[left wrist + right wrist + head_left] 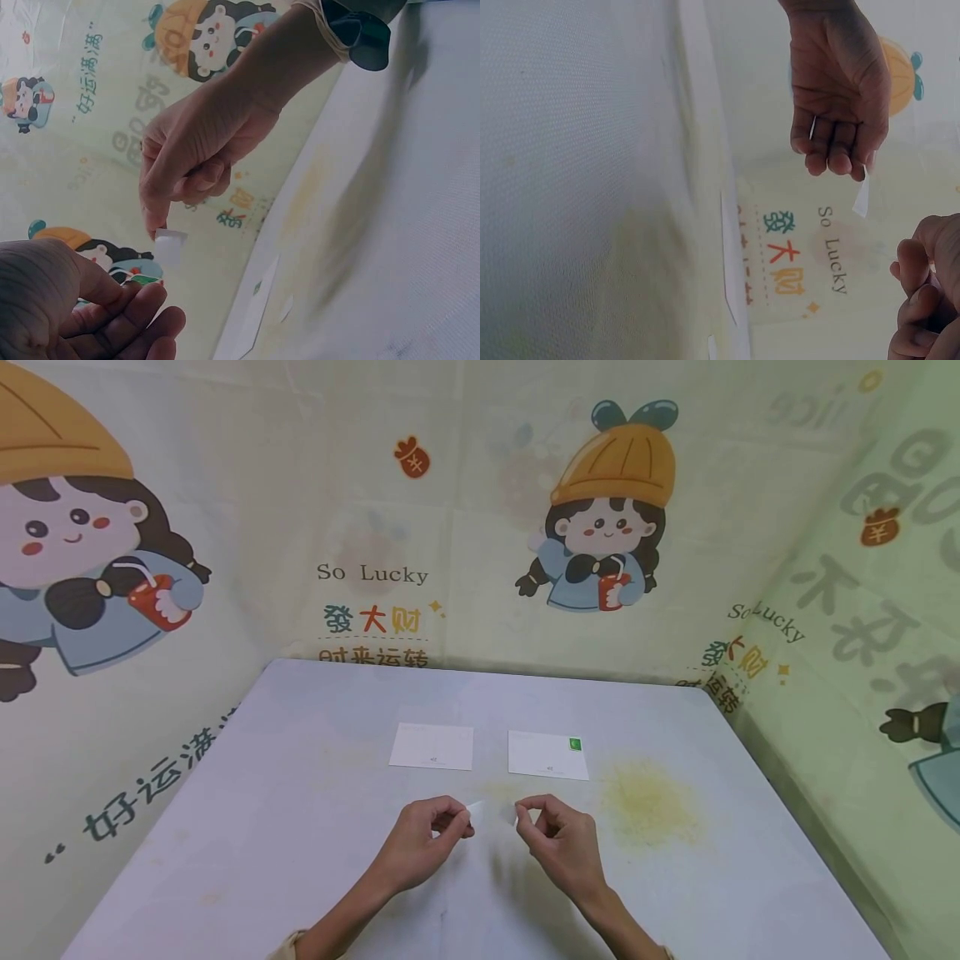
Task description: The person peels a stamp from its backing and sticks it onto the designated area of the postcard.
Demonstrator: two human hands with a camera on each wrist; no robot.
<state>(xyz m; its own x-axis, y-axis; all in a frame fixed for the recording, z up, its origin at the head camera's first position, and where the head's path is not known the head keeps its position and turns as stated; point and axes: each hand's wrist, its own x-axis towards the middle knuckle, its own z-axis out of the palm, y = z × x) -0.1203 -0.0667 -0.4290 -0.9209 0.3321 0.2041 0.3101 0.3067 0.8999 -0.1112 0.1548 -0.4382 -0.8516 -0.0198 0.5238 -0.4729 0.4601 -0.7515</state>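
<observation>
My left hand (431, 837) pinches a small stamp between thumb and index finger. The stamp (145, 278) shows a green face in the left wrist view and appears as a narrow white slip in the right wrist view. Facing it across a small gap, my right hand (561, 843) holds a little white slip of paper (171, 246) by its edge with thumb and index finger. Both hands are above the table, in front of two white cards. The left card (431, 747) is plain but for a small mark; the right card (547, 755) bears a green stamp (575, 744) in its upper right corner.
The white table (315, 718) has a yellowish stain (651, 802) right of the right card. A small white piece (286, 308) shows near the stamped card in the left wrist view. Printed cloth walls (480, 527) surround the table's back and sides.
</observation>
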